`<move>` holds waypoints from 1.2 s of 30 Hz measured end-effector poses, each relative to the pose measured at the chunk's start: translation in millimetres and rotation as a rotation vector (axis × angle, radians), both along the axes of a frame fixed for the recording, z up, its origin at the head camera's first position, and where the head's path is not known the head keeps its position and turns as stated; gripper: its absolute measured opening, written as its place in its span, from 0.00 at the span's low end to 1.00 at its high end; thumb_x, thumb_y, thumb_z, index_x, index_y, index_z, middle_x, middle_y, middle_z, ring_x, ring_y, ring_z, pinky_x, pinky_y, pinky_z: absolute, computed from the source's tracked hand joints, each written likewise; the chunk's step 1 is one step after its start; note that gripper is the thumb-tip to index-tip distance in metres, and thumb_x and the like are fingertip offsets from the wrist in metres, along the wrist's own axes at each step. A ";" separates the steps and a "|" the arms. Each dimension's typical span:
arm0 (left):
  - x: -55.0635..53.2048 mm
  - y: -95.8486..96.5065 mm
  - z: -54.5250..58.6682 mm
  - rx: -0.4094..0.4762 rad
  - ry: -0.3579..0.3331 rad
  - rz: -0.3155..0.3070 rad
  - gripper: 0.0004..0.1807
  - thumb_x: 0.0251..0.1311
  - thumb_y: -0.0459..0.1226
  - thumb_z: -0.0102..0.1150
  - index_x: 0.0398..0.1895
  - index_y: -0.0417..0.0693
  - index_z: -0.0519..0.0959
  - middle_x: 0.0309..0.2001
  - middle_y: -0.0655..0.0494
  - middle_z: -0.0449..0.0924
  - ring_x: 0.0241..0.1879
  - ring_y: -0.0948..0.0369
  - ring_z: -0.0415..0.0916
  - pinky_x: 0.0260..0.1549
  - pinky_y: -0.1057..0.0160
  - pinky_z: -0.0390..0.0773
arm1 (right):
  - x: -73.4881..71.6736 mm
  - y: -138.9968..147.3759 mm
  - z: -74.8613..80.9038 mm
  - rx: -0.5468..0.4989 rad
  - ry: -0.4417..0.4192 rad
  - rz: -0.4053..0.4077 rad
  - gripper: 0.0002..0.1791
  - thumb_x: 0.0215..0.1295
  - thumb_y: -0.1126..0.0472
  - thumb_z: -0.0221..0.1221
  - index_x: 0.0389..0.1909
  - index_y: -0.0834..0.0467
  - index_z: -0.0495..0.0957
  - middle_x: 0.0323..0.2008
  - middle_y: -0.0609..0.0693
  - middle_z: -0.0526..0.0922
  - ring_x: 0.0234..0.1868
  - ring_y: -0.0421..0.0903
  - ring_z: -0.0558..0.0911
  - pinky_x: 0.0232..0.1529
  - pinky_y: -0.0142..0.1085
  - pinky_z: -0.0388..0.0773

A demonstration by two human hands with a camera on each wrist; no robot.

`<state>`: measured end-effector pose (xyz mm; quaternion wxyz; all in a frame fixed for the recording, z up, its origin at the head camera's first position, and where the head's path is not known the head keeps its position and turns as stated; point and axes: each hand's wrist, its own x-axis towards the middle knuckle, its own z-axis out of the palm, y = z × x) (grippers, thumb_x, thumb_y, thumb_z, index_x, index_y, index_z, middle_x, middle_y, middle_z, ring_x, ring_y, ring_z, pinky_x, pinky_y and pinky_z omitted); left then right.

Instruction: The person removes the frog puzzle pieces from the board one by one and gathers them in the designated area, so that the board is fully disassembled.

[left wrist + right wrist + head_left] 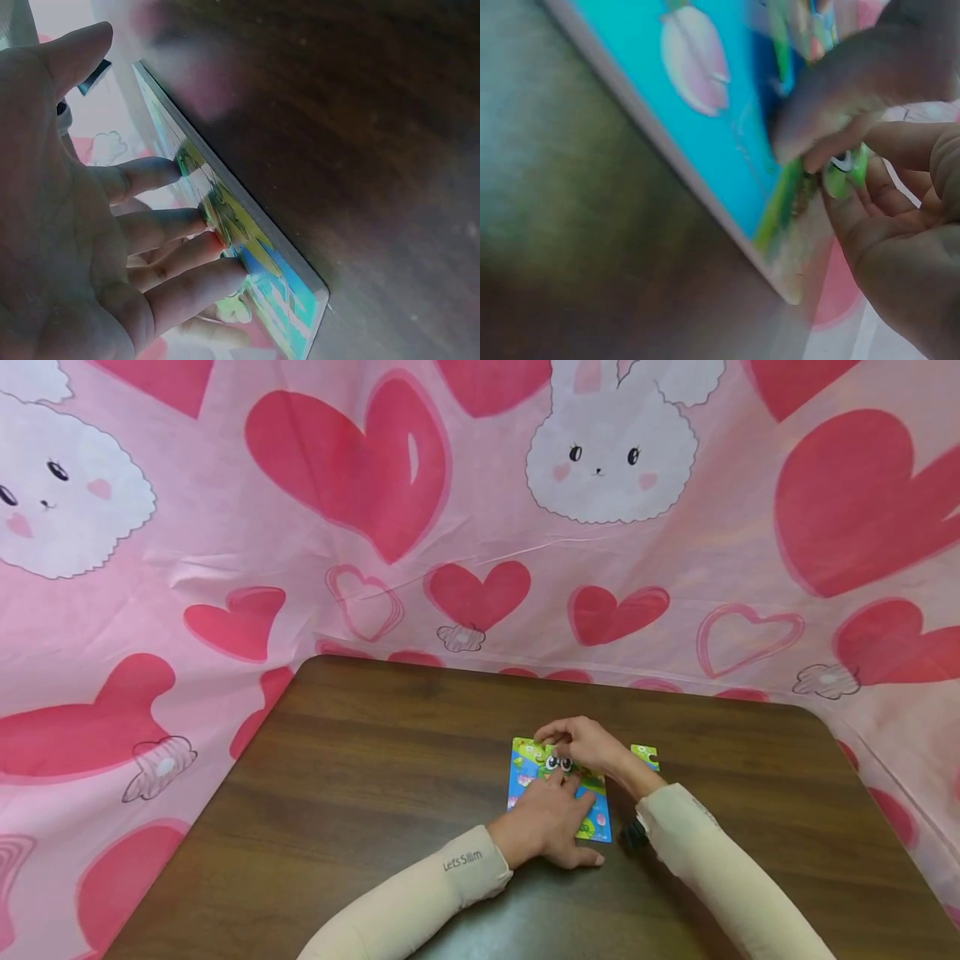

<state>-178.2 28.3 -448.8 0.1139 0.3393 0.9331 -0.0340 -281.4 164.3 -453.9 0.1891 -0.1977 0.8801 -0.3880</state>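
Note:
A flat, colourful jigsaw puzzle board [599,828] with blue and green artwork lies on the table. My left hand [551,817] is spread over its lower part, with fairly straight fingertips touching the picture, as the left wrist view shows along the board's edge [247,199]. Above the board's upper part, my right hand [587,746] pinches a small green puzzle piece [840,180] between thumb and fingers. Big cartoon eyes [558,762] show between the two hands. Both hands hide much of the picture.
Another green puzzle piece [645,752] with a notch lies right of the board, partly behind the right forearm. The brown wooden table [360,760] reaches back to a pink cloth [495,535] with hearts and rabbits. A dark object [634,836] sits by the right cuff.

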 end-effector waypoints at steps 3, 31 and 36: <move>0.3 -0.1 0.4 -0.010 0.014 0.007 0.46 0.54 0.77 0.50 0.72 0.67 0.67 0.75 0.57 0.63 0.72 0.54 0.61 0.56 0.59 0.76 | 0.4 2.3 -4.2 -0.025 -0.032 0.005 0.17 0.69 0.72 0.56 0.53 0.57 0.84 0.48 0.55 0.87 0.35 0.45 0.79 0.37 0.38 0.77; -2.4 1.1 -1.7 0.009 -0.006 0.003 0.46 0.54 0.76 0.51 0.72 0.66 0.67 0.76 0.56 0.64 0.72 0.54 0.62 0.58 0.57 0.75 | -6.6 18.7 3.2 -0.111 -0.286 -0.082 0.15 0.72 0.65 0.58 0.56 0.65 0.81 0.50 0.57 0.86 0.39 0.44 0.79 0.39 0.38 0.81; -2.6 0.6 -1.2 0.014 -0.017 0.002 0.46 0.55 0.75 0.51 0.73 0.66 0.66 0.76 0.56 0.63 0.72 0.54 0.62 0.58 0.57 0.75 | -9.2 19.1 -0.7 -0.133 -0.311 -0.143 0.15 0.74 0.63 0.57 0.55 0.64 0.83 0.46 0.56 0.88 0.37 0.42 0.84 0.39 0.39 0.85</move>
